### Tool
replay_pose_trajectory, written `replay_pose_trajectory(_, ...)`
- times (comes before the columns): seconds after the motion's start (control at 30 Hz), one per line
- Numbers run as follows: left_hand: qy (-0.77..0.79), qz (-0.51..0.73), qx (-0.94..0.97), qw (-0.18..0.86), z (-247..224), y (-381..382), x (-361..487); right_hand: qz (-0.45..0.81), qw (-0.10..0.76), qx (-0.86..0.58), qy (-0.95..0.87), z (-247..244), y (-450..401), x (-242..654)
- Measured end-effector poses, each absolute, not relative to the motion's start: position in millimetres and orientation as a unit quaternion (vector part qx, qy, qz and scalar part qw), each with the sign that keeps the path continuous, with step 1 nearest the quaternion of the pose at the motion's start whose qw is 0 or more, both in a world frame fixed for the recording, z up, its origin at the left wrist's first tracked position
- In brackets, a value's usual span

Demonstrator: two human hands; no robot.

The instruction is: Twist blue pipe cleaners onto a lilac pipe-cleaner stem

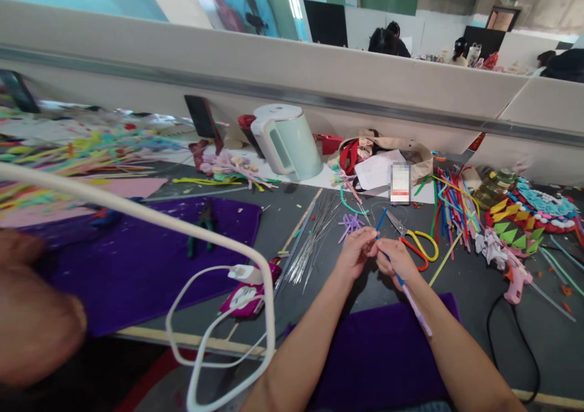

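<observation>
Both of my hands meet above the dark table, fingers pinched round one long blue pipe cleaner (382,218). Its blue tip sticks out past my left hand (359,251). My right hand (396,258) grips it lower down, and a lilac length (416,308) trails from there along my right forearm. Just right of my hands lie scissors (418,246) with one yellow and one red-orange handle. Short purple pipe cleaner pieces (350,226) rest to the left, beside a bundle of thin metal wires (314,238).
Colourful pipe cleaners (456,208) are heaped at the right, near a pink glue gun (517,281) with a black cord. A kettle (305,144) stands at the back. A white cable (182,214) crosses the left foreground. Another person's arm (36,321) is at far left.
</observation>
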State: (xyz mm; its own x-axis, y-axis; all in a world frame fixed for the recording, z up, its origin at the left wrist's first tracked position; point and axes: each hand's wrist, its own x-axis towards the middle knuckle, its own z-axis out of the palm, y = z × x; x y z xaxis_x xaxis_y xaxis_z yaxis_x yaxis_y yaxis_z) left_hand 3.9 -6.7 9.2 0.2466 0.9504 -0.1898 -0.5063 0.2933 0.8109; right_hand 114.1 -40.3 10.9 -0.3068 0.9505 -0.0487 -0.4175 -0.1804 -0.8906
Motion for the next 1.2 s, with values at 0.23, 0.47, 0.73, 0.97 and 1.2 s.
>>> replay_pose_trajectory(0.23,0.396,0.532,0.337,0.668,8.5,-8.9,8.7,0.331,0.411,-0.54,-0.655,8.1,-42.0,117.7)
replay_pose_trajectory(0.47,0.417,0.535,0.364,0.638,10.2,-9.5,8.3,0.257,0.358,-0.612,-0.657,10.5,-49.0,115.1)
replay_pose_trajectory(0.73,0.345,0.475,0.307,0.75,12.6,-7.9,2.0,0.768,0.463,-0.273,-0.348,17.4,-44.2,113.7)
replay_pose_trajectory(0.97,0.336,0.503,0.321,0.729,11.5,-9.8,4.3,0.747,0.497,-0.273,-0.348,17.4,-44.2,114.9)
replay_pose_trajectory(1.2,0.363,0.525,0.324,0.698,13.7,-11.1,9.7,0.495,0.488,-0.463,-0.55,13.1,-41.7,116.5)
